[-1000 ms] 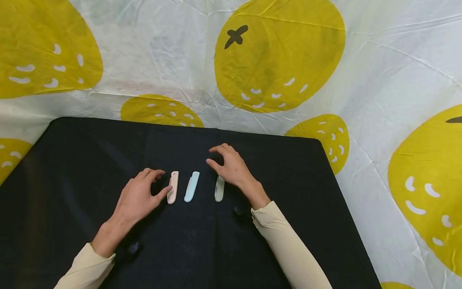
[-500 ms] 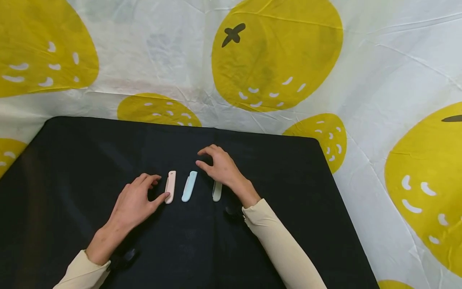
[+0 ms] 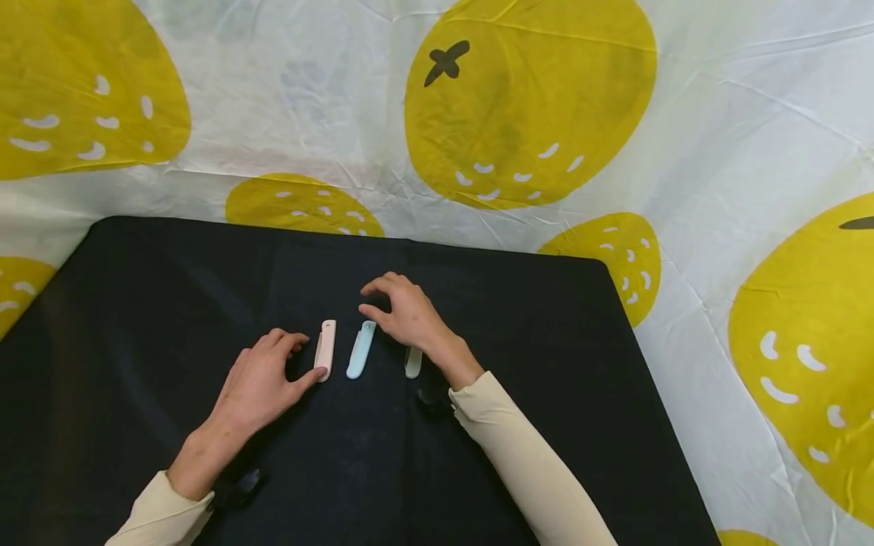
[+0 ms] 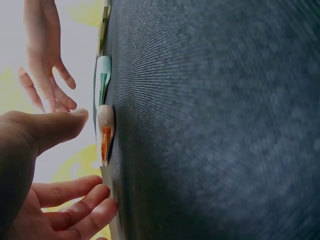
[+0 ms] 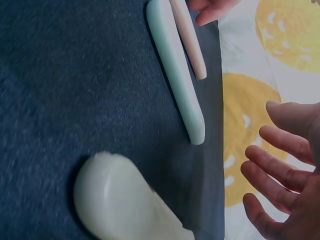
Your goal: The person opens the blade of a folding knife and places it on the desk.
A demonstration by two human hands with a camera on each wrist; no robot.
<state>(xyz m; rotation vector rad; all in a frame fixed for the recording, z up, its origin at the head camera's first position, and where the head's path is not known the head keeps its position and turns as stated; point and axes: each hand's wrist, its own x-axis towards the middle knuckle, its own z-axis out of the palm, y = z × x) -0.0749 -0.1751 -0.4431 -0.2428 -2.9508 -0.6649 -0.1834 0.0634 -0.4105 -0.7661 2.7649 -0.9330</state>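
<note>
Three folded folding knives lie in a row on the black cloth: pink [image 3: 328, 341], pale blue [image 3: 359, 353] and pale green [image 3: 413, 365]. My left hand [image 3: 256, 379] hovers beside the pink knife with its fingers loosely bent; the thumb overlaps that knife in the head view, but the left wrist view shows thumb and fingers apart from it. Over the far end of the green knife reaches my right hand [image 3: 406, 311], thumb and fingers spread apart near the top of the blue knife. It holds nothing, and it hides part of the green knife.
The black-covered table [image 3: 369, 470] ends at a far edge against a white curtain [image 3: 328, 91] printed with yellow fruit. A small dark device sits under each wrist. In the right wrist view, the green knife [image 5: 120, 200] looms close to the camera.
My right hand has moved left, from over the green knife toward the top of the blue one. My left hand has drawn slightly toward me. The knives stay in their places.
</note>
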